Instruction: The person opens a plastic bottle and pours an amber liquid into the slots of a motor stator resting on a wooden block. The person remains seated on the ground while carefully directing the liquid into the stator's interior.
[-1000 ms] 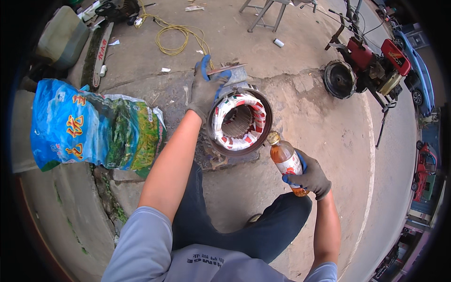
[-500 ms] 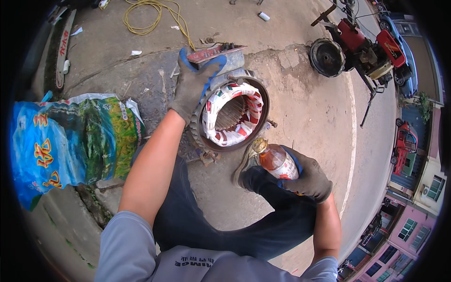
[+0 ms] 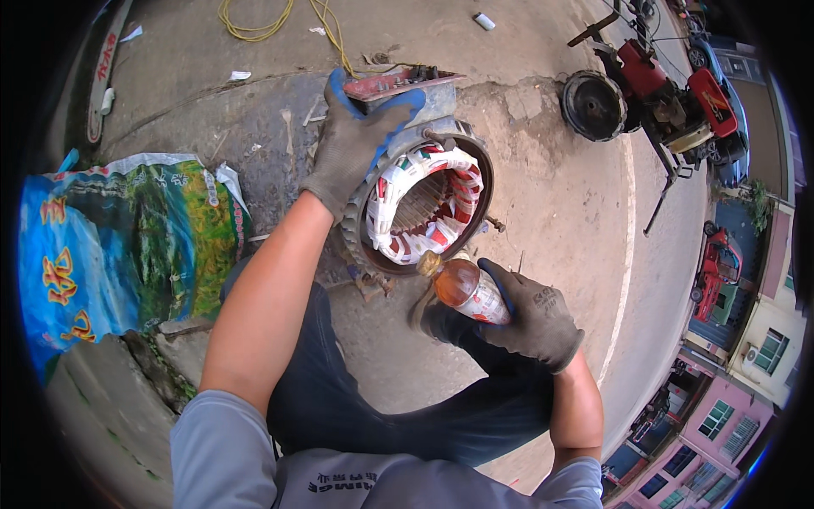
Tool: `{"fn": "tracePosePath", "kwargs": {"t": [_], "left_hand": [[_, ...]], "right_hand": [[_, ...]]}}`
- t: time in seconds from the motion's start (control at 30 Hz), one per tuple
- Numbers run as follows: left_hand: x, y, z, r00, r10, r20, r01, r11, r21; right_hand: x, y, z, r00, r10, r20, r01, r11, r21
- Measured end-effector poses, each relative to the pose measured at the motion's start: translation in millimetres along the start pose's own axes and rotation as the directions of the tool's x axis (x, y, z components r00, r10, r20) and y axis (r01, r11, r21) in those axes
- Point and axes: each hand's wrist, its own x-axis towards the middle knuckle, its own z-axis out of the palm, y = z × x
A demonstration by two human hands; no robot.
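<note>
My left hand [image 3: 360, 131], in a grey glove with blue edging, grips the box on the upper side of a motor stator housing [image 3: 349, 242], thumb and fingers spread around it. Inside the round housing sits a ring of windings [image 3: 393, 174] wrapped in white and red strips, with a slotted metal bore. My right hand [image 3: 536, 321], gloved alike, is closed around a clear plastic bottle [image 3: 458, 284] of amber liquid. The bottle is tilted, its yellowish neck pointing up-left, close to the housing's lower rim. Whether they touch I cannot tell.
A blue and green printed sack [image 3: 127, 242] stands at the left. Yellow cable [image 3: 254, 32] trails from the far ground to the box. A red machine with a black wheel [image 3: 593, 105] stands at far right, near the road's white line. My bent legs [image 3: 407, 424] frame the work.
My right hand has brought the bottle left and slightly up, nearer the housing's lower rim. My left hand keeps its grip on the box; the whole view has shifted slightly.
</note>
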Motion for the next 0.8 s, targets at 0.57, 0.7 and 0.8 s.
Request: {"fn": "tracePosePath", "kwargs": {"t": [0.57, 0.7, 0.8], "left_hand": [[2.2, -3.6, 1.0, 0.999, 0.042, 0.004, -0.041, 0.999, -0.018], [3.7, -4.7, -0.2, 0.997, 0.079, -0.021, -0.078, 0.996, 0.053], [3.4, -3.7, 0.8, 0.995, 0.093, -0.020, -0.091, 0.994, 0.067]], "right_hand": [[2.4, 7.2, 3.6, 0.999, -0.029, -0.024, 0.027, 0.996, -0.082], [2.6, 3.9, 3.4, 0.998, -0.059, -0.019, 0.057, 0.991, -0.123], [4.1, 2.0, 0.4, 1.000, -0.016, -0.004, 0.015, 0.993, -0.121]]}}
